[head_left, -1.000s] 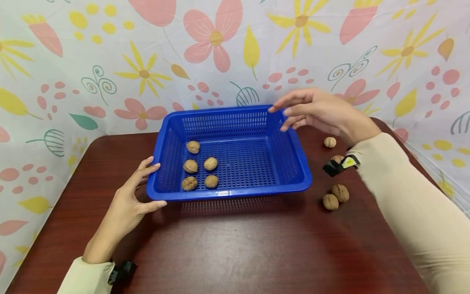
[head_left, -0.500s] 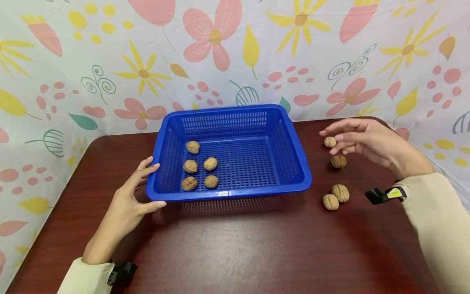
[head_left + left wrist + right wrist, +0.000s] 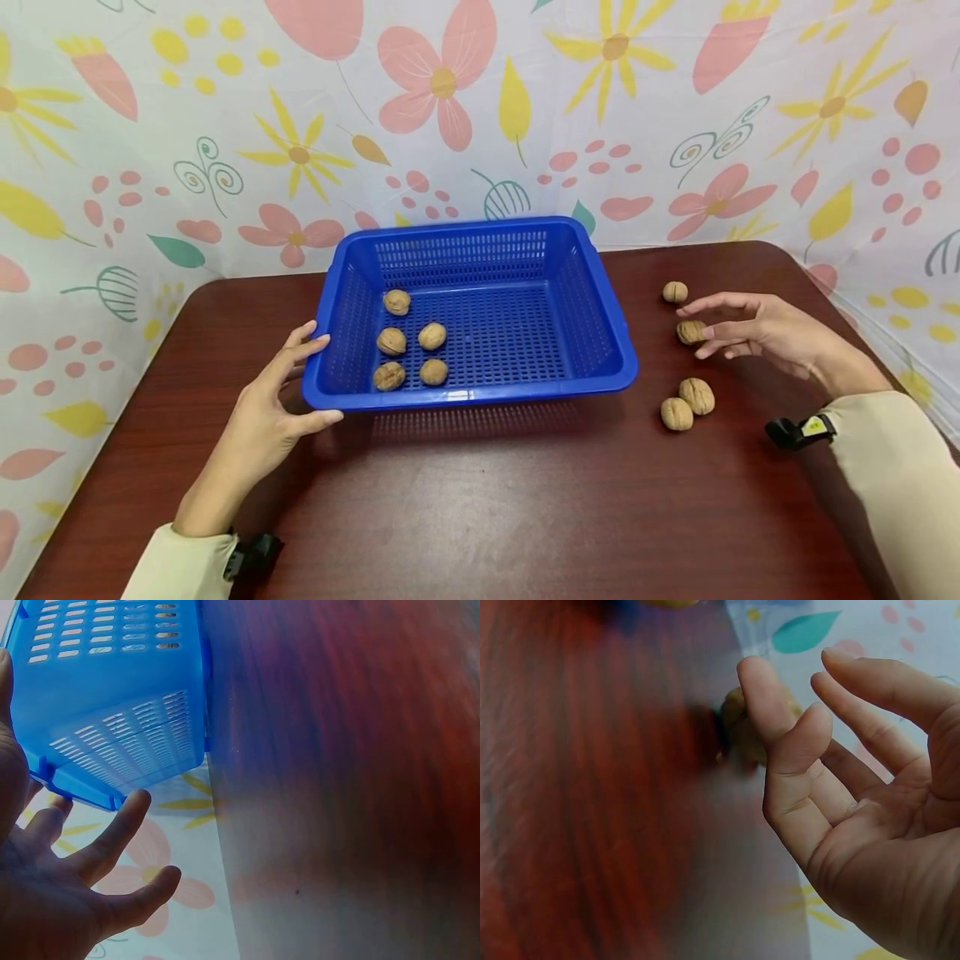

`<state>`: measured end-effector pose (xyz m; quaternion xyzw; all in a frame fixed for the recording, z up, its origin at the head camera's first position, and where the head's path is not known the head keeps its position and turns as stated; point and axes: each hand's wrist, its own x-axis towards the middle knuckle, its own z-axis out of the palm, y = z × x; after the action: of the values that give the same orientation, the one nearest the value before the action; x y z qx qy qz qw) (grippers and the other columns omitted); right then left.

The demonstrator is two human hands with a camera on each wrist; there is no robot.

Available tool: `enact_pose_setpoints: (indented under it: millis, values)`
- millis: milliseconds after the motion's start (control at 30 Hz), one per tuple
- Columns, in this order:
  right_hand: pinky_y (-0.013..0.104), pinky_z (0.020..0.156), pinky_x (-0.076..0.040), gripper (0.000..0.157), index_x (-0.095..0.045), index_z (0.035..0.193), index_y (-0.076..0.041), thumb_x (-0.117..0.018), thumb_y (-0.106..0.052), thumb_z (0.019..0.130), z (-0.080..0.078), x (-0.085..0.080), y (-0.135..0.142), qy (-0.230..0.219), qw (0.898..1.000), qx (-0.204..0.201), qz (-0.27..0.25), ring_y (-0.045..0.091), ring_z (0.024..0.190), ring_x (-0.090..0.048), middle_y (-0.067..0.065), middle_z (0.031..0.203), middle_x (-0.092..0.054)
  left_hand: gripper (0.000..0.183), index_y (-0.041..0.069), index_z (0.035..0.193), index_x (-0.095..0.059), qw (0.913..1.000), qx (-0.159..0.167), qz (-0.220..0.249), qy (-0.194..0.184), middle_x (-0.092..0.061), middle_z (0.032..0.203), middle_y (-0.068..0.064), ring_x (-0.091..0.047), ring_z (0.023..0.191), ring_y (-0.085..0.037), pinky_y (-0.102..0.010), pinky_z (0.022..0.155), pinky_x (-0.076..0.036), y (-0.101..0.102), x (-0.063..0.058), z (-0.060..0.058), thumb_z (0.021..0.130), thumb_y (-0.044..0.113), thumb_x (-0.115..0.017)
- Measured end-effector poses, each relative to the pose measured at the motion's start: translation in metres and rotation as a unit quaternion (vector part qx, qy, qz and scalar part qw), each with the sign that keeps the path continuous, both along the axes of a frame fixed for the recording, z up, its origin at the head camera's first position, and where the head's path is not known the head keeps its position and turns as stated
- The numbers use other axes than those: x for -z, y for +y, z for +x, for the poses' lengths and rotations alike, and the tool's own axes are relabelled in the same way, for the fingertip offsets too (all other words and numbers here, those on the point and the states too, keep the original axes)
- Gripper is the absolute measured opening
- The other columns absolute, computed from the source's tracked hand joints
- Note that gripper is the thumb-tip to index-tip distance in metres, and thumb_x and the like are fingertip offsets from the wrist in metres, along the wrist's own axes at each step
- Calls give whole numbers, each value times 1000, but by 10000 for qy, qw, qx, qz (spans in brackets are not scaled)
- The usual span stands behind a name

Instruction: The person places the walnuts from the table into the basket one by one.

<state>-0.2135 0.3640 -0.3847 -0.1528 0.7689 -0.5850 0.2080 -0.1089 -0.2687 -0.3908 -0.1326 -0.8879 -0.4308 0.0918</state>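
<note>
A blue plastic basket (image 3: 480, 395) with slotted walls stands on the table, several walnuts (image 3: 391, 341) lying in its left part. My left hand (image 3: 258, 417) holds the basket's near left corner, fingers on the left rim and thumb at the front rim. In the left wrist view, some fingers spread apart beside the basket's wall (image 3: 105, 690). Right of the basket, my right hand (image 3: 780, 337) hovers with parted, slightly bent fingers over a walnut (image 3: 688, 332), partly covering it. The right wrist view has this walnut (image 3: 739, 724) behind the fingers, with no grip visible.
Another walnut (image 3: 675, 292) lies farther back on the dark wooden table (image 3: 480, 508). Nearer me, two walnuts (image 3: 696, 396) lie side by side. A flower-printed white cloth (image 3: 480, 167) hangs behind the table's back edge. Each wrist wears a black strap (image 3: 802, 430).
My right hand has moved from above the basket's far right corner, right and toward me, to the second walnut. My left hand has kept its place on the basket.
</note>
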Motion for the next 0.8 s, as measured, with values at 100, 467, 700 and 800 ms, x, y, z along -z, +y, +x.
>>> enact_pose_setpoints:
  millis: [100,467,700,800]
  values:
    - [32,79,-62,39,-65,140,-11,-53,3,106,0,6,1,-40,9999,146,70,22,93,-79,-2,117,-77,87,17,158,-47,10000,-13,2,-2,-33,171,-9,-55,128,-48,-1,89,-43,0,0,0,82,5,-88]
    - [28,73,-62,36,-70,130,-16,-59,5,102,2,19,-1,-180,9967,782,129,16,91,-78,-7,110,-76,87,17,158,-47,10000,-1,-10,10,-33,171,-9,-56,127,-49,-2,89,-42,-1,1,0,82,5,-88]
    - [28,76,-63,38,-71,127,-17,-58,8,102,5,24,1,-105,9961,879,-68,17,89,-78,-4,107,-73,87,16,158,-47,10000,15,-34,26,-33,171,-10,-56,126,-49,-2,89,-42,-1,1,0,83,5,-88]
    - [29,79,-63,36,-70,129,-12,-57,8,102,7,24,0,-35,9968,785,-176,18,89,-78,-3,107,-71,87,17,158,-47,10000,-1,-61,11,-33,171,-9,-56,127,-48,-2,89,-42,-1,1,-1,83,6,-88]
